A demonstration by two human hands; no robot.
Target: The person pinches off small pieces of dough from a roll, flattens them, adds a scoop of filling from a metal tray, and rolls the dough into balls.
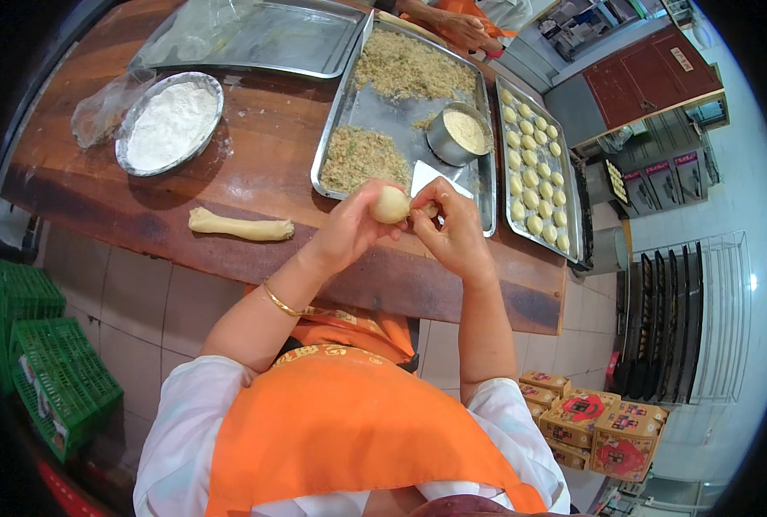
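Hands: my left hand (349, 228) cups the dough ball (392, 205); my right hand (454, 228) pinches its edge.
Table (254, 172): dough log (241, 227), flour bowl (170, 123), filling tray (392, 108).

I read this as a commercial bakery: long wooden worktable (254, 185), metal trays (383, 112) of crumbly filling, tray of dough balls (534, 177), flour bowl (170, 123), tall baking rack (672, 323), stacked cartons (594, 422).

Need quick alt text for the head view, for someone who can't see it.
Both hands, left hand and right hand, pinch a dough ball above a wooden table. Behind sit a tray of crumbly filling, a tray of dough balls, a flour bowl and a dough log.
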